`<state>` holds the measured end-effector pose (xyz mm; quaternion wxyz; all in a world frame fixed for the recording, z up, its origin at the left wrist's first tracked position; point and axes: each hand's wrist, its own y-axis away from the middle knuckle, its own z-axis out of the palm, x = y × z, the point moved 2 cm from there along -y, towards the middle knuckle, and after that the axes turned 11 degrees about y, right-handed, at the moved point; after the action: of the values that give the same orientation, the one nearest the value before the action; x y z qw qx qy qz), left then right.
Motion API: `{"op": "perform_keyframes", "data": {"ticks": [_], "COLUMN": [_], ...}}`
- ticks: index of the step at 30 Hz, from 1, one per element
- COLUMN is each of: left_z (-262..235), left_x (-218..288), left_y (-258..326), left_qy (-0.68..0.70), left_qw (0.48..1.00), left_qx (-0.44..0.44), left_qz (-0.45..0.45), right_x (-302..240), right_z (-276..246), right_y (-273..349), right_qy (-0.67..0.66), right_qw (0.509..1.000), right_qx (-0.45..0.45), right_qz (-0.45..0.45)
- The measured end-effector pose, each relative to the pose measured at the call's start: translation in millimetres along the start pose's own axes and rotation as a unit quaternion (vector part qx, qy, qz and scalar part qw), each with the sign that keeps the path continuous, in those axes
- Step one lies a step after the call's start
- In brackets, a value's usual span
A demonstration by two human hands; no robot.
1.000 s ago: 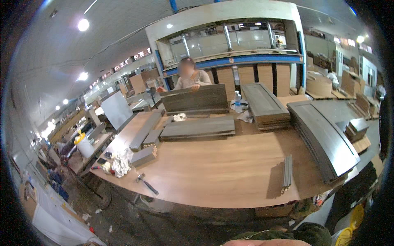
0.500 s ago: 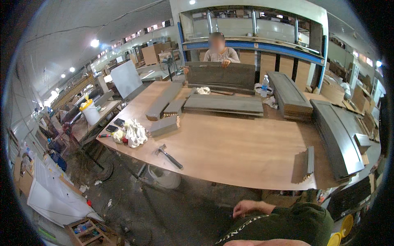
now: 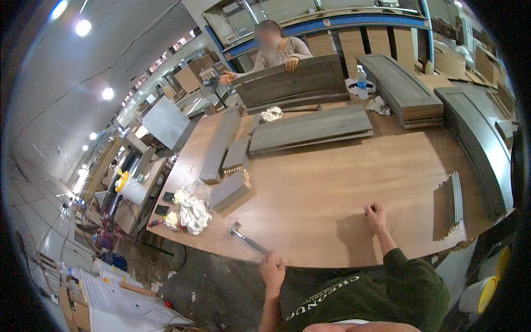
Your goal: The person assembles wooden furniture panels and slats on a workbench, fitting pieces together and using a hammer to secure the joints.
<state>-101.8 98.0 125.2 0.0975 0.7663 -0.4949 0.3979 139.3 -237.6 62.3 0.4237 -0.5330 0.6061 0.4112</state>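
Note:
My left hand (image 3: pixel 272 270) is at the table's front edge, beside the handle end of a hammer (image 3: pixel 247 238). Its thumb and fingers are apart; whether they touch the handle is hard to make out. The hammer lies on the wooden tabletop (image 3: pixel 321 205), its head pointing away to the left. Over the front right of the table is my right hand (image 3: pixel 375 217), fingers curled in with nothing visible in them, casting a shadow to its left. To the right of it stands a small bundle of grey strips (image 3: pixel 454 199) with light wooden ends.
Grey panels (image 3: pixel 310 130) lie mid-table, with grey strip bundles (image 3: pixel 229 191) on their left. White cloths (image 3: pixel 193 213) sit at the left corner. Panel stacks (image 3: pixel 409 91) and a bottle (image 3: pixel 362 80) stand at the right. Across the table a person (image 3: pixel 279 52) holds a dark panel (image 3: pixel 293 83) upright.
My right hand has risen from below the edge to over the tabletop. My left hand has come into view near the hammer. The person's hand opposite has left the panel's left end.

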Motion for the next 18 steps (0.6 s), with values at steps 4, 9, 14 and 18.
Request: {"op": "perform_keyframes", "data": {"ticks": [4, 9, 14, 18], "left_z": [33.0, 75.1, 43.6, 39.1], "left_x": [-20.4, -40.0, -51.6, -39.4], "left_y": [-53.4, -79.7, -56.8, -104.6], "left_qy": [-0.169, -0.138, -0.169, -0.173], "left_qw": [0.984, 0.983, 0.982, 0.978], "left_qx": [0.041, 0.009, 0.029, -0.117], "left_qz": [0.050, 0.119, 0.079, -0.002], "right_x": [-17.9, 18.9, 22.5, -3.1], "right_z": [9.4, -80.1, -167.9, -218.4], "right_y": [10.0, -10.6, -1.5, 46.2], "right_qy": [0.126, 0.095, 0.045, 0.252], "right_qw": [0.992, 0.988, 0.930, 0.860], "right_qx": [0.019, 0.125, 0.365, 0.439], "right_qz": [-0.011, -0.013, 0.012, -0.057]}}
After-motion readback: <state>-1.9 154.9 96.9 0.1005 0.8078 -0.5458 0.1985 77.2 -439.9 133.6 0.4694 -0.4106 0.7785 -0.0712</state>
